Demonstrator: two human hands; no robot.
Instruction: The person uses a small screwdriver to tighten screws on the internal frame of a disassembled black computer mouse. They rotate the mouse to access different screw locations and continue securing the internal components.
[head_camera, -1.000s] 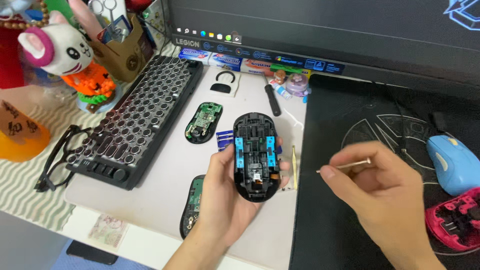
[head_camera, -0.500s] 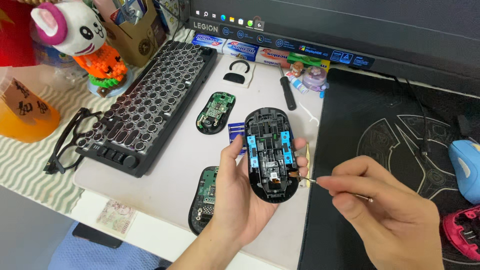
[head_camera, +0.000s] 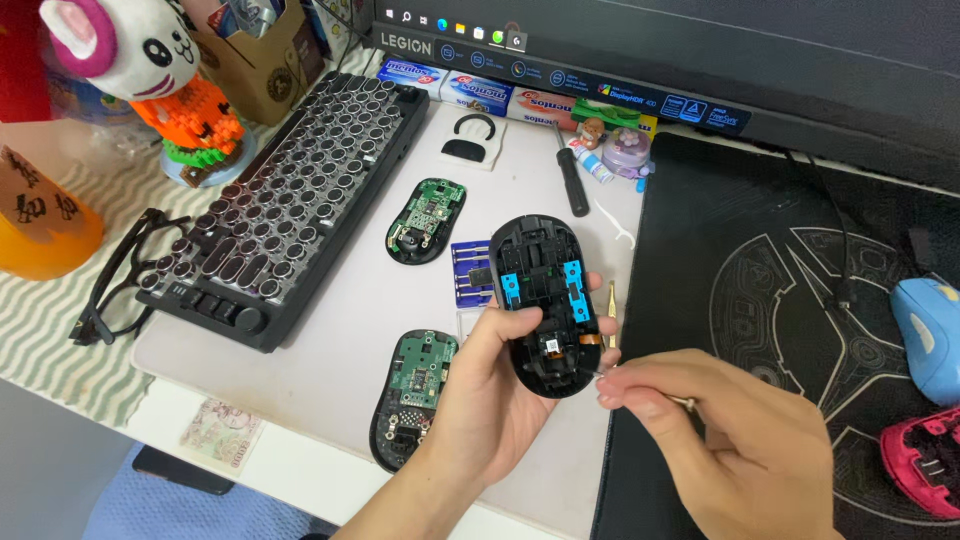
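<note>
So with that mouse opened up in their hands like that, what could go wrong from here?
The thin tool in the right hand touches the open mouse shell near its small orange part; a slip might damage it. The left hand holds the shell in the air above a bare circuit board, so a drop could hit it.

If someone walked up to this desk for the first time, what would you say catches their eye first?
Most striking is the opened black mouse shell with blue inner parts, held in the left hand at the centre, while the right hand brings a thin tool to its lower edge. Two green circuit boards lie on the white mat beside it, and a black round-key keyboard sits to the left.
</note>
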